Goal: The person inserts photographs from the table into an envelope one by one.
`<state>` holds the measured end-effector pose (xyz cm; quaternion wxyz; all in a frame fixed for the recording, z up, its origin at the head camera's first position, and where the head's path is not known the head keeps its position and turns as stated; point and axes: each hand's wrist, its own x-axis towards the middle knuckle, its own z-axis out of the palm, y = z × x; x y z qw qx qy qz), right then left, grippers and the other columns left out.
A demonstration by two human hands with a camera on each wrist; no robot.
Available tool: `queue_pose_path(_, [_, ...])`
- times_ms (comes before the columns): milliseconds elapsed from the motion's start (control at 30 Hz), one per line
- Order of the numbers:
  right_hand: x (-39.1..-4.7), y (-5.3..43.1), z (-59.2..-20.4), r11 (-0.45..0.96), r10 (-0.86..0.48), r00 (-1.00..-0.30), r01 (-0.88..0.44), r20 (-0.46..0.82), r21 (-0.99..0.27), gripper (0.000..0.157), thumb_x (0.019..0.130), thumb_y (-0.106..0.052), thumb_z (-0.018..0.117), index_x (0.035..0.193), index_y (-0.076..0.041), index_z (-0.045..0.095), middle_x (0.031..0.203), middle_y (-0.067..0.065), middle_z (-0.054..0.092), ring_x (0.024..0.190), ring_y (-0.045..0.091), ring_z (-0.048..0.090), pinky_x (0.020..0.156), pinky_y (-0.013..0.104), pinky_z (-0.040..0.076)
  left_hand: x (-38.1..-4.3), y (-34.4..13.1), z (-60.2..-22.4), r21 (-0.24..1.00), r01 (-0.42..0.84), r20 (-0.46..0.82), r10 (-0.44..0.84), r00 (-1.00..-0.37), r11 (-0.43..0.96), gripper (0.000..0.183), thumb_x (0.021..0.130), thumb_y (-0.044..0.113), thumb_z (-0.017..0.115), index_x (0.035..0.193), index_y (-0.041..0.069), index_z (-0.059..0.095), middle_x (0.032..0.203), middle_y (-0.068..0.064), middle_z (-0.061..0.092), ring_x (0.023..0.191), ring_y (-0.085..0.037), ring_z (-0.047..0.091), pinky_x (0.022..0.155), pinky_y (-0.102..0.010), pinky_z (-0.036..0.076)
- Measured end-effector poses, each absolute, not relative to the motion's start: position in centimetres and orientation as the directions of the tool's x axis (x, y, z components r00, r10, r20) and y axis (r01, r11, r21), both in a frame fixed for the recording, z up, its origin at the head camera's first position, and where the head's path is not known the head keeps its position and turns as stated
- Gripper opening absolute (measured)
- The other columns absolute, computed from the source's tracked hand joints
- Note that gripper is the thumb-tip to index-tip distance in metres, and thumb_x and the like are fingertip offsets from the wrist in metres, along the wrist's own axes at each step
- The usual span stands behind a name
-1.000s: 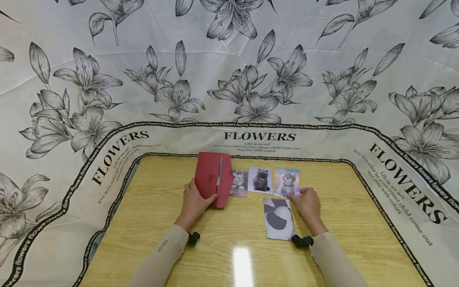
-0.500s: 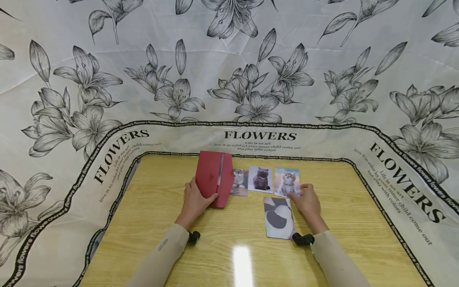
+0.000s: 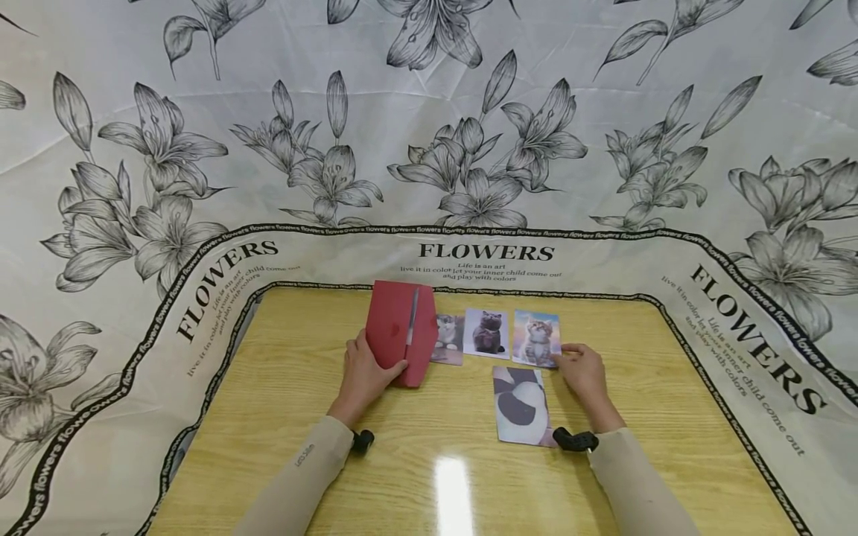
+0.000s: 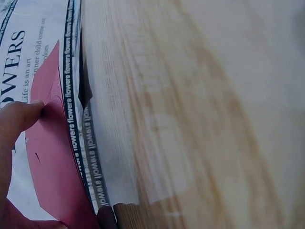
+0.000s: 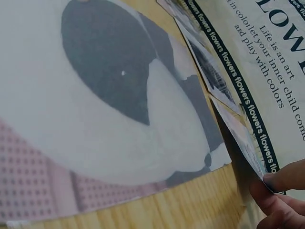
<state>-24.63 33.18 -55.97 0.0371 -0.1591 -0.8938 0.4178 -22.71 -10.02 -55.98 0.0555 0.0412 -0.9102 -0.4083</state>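
Note:
On the left, my left hand (image 3: 362, 378) grips a red envelope (image 3: 386, 327), its thumb across the front and its flap side facing up. The left wrist view shows the envelope (image 4: 55, 152) tilted, with fingers at its edge. My right hand (image 3: 587, 377) pinches the lower right corner of an orange kitten picture card (image 3: 536, 335). Seen from the right wrist, that card (image 5: 242, 133) is tipped up off the table at the pinched corner. Below it lies a black-and-white panda-like picture card (image 3: 520, 406), close to the right wrist.
A dark cat picture card (image 3: 487, 333) lies left of the kitten card. Beside it, another cat card (image 3: 450, 339) is partly hidden behind the envelope. A wooden table (image 3: 375, 484) bears everything. Flower-printed cloth (image 3: 485, 268) hangs around its back and sides.
My right hand has shifted slightly right, from the kitten card's bottom edge to its lower right corner. The left hand and envelope have hardly moved.

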Motion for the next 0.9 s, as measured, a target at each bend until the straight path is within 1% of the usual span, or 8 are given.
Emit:
queue_pose_path(100, [-24.7,33.2,-55.9,0.541,0.343,-0.934,0.286,-0.102,-0.791,0.044,0.100,-0.022,0.074,0.133,0.007,0.067,0.112,0.026,0.076,0.078,0.013,0.062,0.065,0.026,0.046,-22.7,-10.1,-56.1,0.747,-0.027,0.071,-0.119,-0.990,0.664,0.114,0.086,0.048,0.090,0.164,-0.003,0.024,0.144,-0.029,0.042,0.128,-0.042,0.049,0.110,-0.057,0.047])
queue_pose_path(233, [-24.9,33.0,-55.7,0.467,0.375,-0.918,0.306,-0.128,-0.829,0.044,0.101,-0.024,0.075,0.133,0.004,0.068,0.118,0.025,0.076,0.076,0.006,0.059,0.065,0.023,0.047,-22.7,-10.1,-56.1,0.749,-0.027,0.068,-0.118,-0.991,0.662,0.115,0.086,0.048,0.090,0.164,-0.003,0.023,0.144,-0.029,0.042,0.129,-0.043,0.049,0.110,-0.057,0.047])
queue_pose_path(367, [-24.9,32.6,-55.5,0.430,0.398,-0.909,0.307,-0.127,-0.849,0.046,0.101,-0.029,0.076,0.136,0.000,0.068,0.126,0.025,0.074,0.080,0.004,0.061,0.067,0.021,0.047,-22.7,-10.1,-56.1,0.754,-0.021,0.076,-0.119,-0.990,0.657,0.115,0.085,0.047,0.091,0.164,-0.004,0.024,0.144,-0.029,0.042,0.128,-0.044,0.050,0.109,-0.058,0.048])
queue_pose_path(467, [-24.8,32.2,-55.3,0.379,0.409,-0.903,0.302,-0.134,-0.875,0.047,0.101,-0.029,0.076,0.137,-0.001,0.068,0.127,0.026,0.073,0.084,0.009,0.064,0.067,0.022,0.048,-22.7,-10.0,-56.1,0.754,-0.007,0.093,-0.117,-0.989,0.657,0.115,0.085,0.046,0.091,0.164,-0.005,0.025,0.143,-0.030,0.043,0.127,-0.044,0.051,0.109,-0.058,0.048])
queue_pose_path(600, [-24.6,31.6,-55.1,0.308,0.415,-0.898,0.290,-0.146,-0.906,0.045,0.101,-0.027,0.077,0.137,-0.002,0.068,0.114,0.018,0.076,0.082,0.015,0.064,0.063,0.026,0.047,-22.6,-10.1,-56.1,0.749,0.007,0.108,-0.112,-0.988,0.662,0.114,0.085,0.046,0.091,0.163,-0.005,0.026,0.142,-0.031,0.043,0.126,-0.045,0.051,0.108,-0.058,0.048])
queue_pose_path(733, [-24.5,31.0,-55.1,0.266,0.401,-0.906,0.258,-0.137,-0.929,0.044,0.102,-0.026,0.077,0.138,-0.003,0.068,0.098,0.001,0.075,0.070,0.011,0.056,0.058,0.027,0.043,-22.5,-10.1,-56.0,0.748,0.008,0.109,-0.111,-0.988,0.664,0.114,0.086,0.046,0.091,0.164,-0.005,0.026,0.142,-0.030,0.043,0.126,-0.044,0.051,0.108,-0.058,0.049])
queue_pose_path(833, [-24.6,30.7,-55.3,0.237,0.386,-0.914,0.229,-0.125,-0.944,0.046,0.102,-0.025,0.077,0.141,-0.003,0.067,0.088,-0.004,0.073,0.061,0.007,0.049,0.054,0.026,0.041,-22.5,-10.1,-56.0,0.749,0.006,0.106,-0.111,-0.988,0.663,0.114,0.086,0.046,0.090,0.164,-0.005,0.025,0.142,-0.030,0.043,0.127,-0.044,0.051,0.108,-0.058,0.048])
queue_pose_path(900, [-24.6,30.4,-55.3,0.213,0.381,-0.916,0.219,-0.125,-0.952,0.045,0.103,-0.024,0.076,0.142,-0.003,0.067,0.079,-0.007,0.067,0.058,0.006,0.045,0.052,0.025,0.038,-22.5,-10.1,-56.0,0.748,0.004,0.104,-0.112,-0.988,0.663,0.114,0.086,0.046,0.090,0.164,-0.005,0.025,0.143,-0.031,0.043,0.127,-0.045,0.051,0.108,-0.059,0.048])
